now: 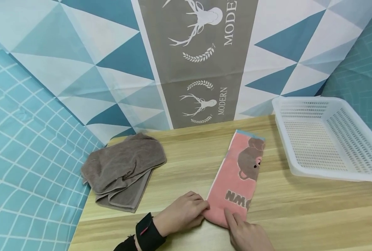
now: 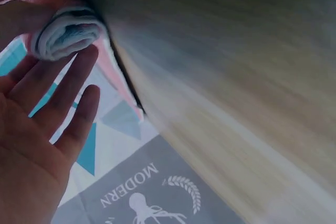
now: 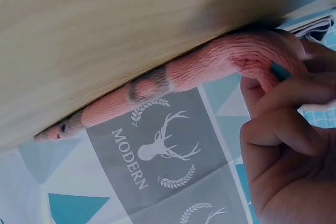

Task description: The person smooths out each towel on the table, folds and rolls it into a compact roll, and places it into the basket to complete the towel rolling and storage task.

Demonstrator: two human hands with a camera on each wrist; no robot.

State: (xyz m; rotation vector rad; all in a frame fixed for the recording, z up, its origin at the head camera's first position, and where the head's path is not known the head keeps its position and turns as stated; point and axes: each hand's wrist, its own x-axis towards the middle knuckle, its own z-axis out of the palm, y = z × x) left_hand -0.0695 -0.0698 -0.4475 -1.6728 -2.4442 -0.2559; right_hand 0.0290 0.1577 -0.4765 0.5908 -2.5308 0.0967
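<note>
Lettering on pink towel only partly visible

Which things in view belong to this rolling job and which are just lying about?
In the job:
Pink rectangular cloth towel with a brown bear, its near end rolled
Left hand and right hand, both gripping it

Seemingly lying about, touched by neither hand:
Crumpled grey-brown cloth towel
White rectangular plastic basket
</note>
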